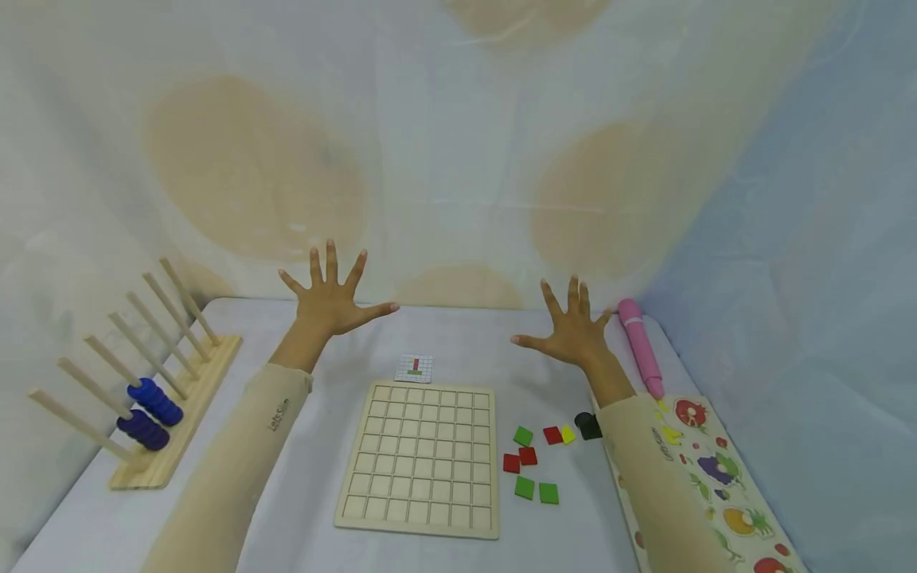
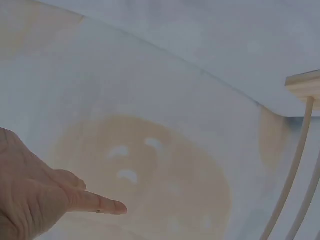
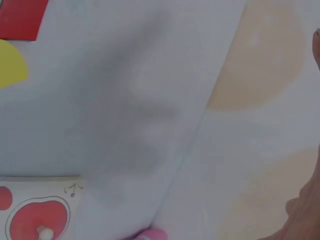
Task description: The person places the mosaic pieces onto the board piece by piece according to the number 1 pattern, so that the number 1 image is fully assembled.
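Observation:
Both hands are raised over the far part of the table with fingers spread, holding nothing. The left hand (image 1: 328, 306) is up beyond the left corner of a wooden grid board (image 1: 419, 458); its thumb points right. On the other side, the right hand (image 1: 573, 330) hovers with its thumb pointing left. Between and below them lies a small pattern card (image 1: 414, 368) with a red and green figure on a grid. Right of the board lie green tiles (image 1: 524, 487), red tiles (image 1: 512, 463) and a yellow piece (image 1: 568, 434). Black pieces (image 1: 589, 426) sit beside the right forearm.
At the left stands a wooden peg rack (image 1: 172, 430) with blue rings (image 1: 154, 400) and purple rings (image 1: 143, 430). A fruit and vegetable puzzle board (image 1: 716, 477) lies at the right, partly under the right sleeve. Behind it is a pink marker-shaped object (image 1: 640, 346). A patterned curtain (image 1: 458, 159) hangs behind.

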